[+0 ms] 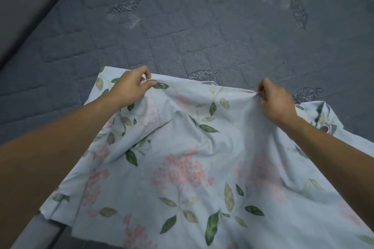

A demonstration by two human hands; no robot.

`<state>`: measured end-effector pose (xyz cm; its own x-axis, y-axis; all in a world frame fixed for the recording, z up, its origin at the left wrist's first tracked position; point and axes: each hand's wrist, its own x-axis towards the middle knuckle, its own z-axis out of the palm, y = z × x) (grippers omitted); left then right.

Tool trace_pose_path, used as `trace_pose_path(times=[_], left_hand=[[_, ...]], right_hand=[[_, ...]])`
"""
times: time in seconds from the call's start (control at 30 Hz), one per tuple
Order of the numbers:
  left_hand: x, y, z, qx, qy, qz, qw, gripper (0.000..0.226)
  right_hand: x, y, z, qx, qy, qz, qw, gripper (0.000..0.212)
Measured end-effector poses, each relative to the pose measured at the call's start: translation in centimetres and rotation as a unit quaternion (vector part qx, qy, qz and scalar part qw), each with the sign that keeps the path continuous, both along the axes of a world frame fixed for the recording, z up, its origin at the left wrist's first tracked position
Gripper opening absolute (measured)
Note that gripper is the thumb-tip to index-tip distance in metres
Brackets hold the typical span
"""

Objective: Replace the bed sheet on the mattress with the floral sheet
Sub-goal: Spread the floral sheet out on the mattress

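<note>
Floral sheet (182, 167) drapes over the near edge of the bare grey mattress (202, 25). Left hand (129, 88) and right hand (277, 102) each pinch its far hem. Fabric appears light, limp, crease-prone; hem corners judged the best hold.

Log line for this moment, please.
stage: spreading | left hand: pinches floral sheet edge | right hand: pinches edge | mattress: mostly bare

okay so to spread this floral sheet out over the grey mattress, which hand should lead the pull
Probably the left hand. Both hands pinch the floral sheet's far edge, but the left sits farther onto the bare mattress; the right hand holds bunched cloth, farther back.
</note>
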<state>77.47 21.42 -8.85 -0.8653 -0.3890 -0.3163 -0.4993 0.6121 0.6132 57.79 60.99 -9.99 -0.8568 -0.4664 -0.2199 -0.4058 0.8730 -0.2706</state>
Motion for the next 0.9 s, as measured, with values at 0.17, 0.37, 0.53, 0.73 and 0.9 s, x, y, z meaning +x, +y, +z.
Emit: trace_pose_path(times=[0.17,0.37,0.53,0.73,0.9], left_hand=[[1.1,-1.9,0.3,0.003,0.027,0.025,0.999,0.032],[4.3,-1.8,0.3,0.041,-0.028,-0.049,0.998,0.052],[6.8,0.6,0.9,0.057,-0.01,-0.076,0.995,0.026],[10.4,6.1,2.6,-0.005,-0.071,-0.092,0.993,0.037],[12.9,15.1,8.6,0.035,-0.051,-0.067,0.996,0.025]], right_hand=[[0.9,-2.0,-0.3,-0.037,-0.04,0.014,0.998,0.029],[3.2,-2.6,-1.0,-0.038,-0.073,0.089,0.993,0.01],[6.8,-1.7,-0.1,-0.065,-0.089,0.112,0.988,0.019],[13.8,3.3,2.7,-0.09,-0.05,0.152,0.983,0.016],[18.6,10.5,8.3,-0.101,-0.05,0.162,0.98,0.016]])
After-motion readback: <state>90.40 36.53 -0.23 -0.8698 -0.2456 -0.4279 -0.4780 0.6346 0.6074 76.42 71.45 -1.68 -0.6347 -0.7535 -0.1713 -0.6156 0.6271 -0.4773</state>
